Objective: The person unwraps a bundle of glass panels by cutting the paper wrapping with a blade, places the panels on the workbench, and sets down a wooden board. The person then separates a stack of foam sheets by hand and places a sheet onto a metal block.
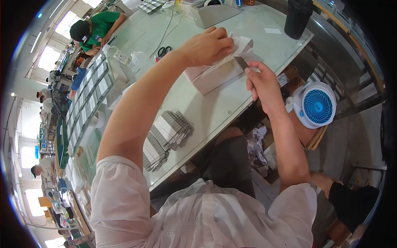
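A pale cardboard box (pixel 215 77) lies at an angle near the table's right edge, with crumpled white paper (pixel 244 44) rising from its open top. My left hand (pixel 209 46) reaches across to the box, its fingers curled closed at the white paper; their tips are partly hidden. Just right of the box, my right hand (pixel 263 84) pinches a small dark flat strip (pixel 241 63) between thumb and fingers, the strip's far end close to the box's rim. Nearer to me, stacks of thin grey pieces (pixel 170 127) with white labels sit on the table.
Black-handled scissors (pixel 164 51) and a clear bottle (pixel 122 58) are beyond my left forearm. Rows of grey pieces (pixel 89 97) fill the left side. A black bin (pixel 298 18) stands at the far right corner, a blue-and-white fan (pixel 317 105) beside the table. A green-shirted co-worker (pixel 103 27) works opposite.
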Action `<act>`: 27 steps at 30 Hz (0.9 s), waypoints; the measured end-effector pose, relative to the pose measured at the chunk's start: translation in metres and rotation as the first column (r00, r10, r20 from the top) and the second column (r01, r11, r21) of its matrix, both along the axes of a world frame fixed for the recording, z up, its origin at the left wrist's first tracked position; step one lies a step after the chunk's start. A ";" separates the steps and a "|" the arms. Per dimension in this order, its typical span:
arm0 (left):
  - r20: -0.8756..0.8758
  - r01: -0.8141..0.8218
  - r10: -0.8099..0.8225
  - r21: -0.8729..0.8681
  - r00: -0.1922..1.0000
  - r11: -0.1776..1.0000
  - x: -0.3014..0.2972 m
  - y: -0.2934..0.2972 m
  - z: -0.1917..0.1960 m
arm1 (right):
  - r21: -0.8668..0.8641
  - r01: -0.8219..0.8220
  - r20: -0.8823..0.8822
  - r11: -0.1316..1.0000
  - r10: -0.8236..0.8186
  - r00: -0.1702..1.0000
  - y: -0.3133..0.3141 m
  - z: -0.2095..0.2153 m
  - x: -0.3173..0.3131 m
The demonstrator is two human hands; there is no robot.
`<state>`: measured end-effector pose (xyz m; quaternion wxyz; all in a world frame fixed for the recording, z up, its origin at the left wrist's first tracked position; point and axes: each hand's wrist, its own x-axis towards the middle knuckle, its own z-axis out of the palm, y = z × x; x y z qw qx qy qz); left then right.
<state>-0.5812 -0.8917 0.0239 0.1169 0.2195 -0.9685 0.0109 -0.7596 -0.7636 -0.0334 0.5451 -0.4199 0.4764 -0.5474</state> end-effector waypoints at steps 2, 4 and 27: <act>0.076 0.002 -0.001 -0.023 0.997 1.000 -0.003 -0.004 0.003 | 0.009 0.042 -0.033 0.999 -0.041 0.999 -0.007 0.002 0.000; 0.104 0.086 -0.082 -0.035 0.991 0.996 -0.004 -0.007 0.005 | 0.017 0.013 -0.065 1.000 -0.012 0.998 -0.013 0.005 -0.002; 0.223 0.087 -0.126 0.175 0.967 0.981 -0.003 -0.017 0.028 | 0.200 -0.195 -0.058 0.960 0.210 0.976 -0.036 0.017 0.016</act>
